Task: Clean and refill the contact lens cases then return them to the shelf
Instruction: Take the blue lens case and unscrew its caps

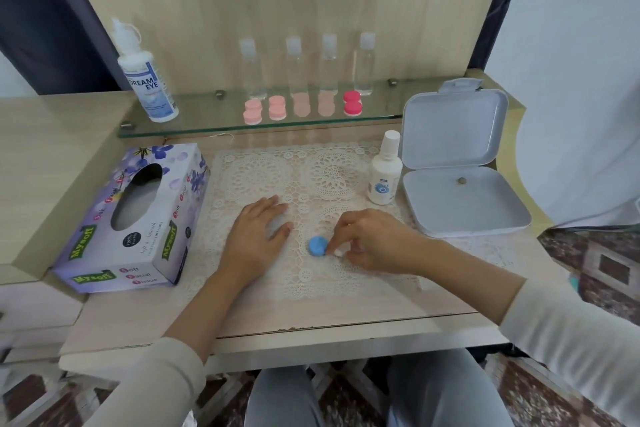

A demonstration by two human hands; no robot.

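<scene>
Left hand (258, 236): flat on lace mat (263, 166), palm down, fingers straight, grasping nothing.
Right hand (370, 243): fingers curled, fingertips pinching right end of blue case (317, 246); small white part visible at the pinch.
Blue case: lying on mat between both hands, just right of left thumb, not touching it.
Glass shelf (207, 125), at rear, above mat: one row of four pink cases (277, 107), with red case (352, 103) at right end.
Clear bottles (294, 69): four, upright, capped, directly behind the row.
Solution bottle (149, 80): upright at left end of shelf.
Small bottle (383, 173): upright at right edge of mat, just beside grey box (464, 204).
Grey box: open, lid raised.
Tissue box (135, 218): left of mat, near left hand, apart from it.
</scene>
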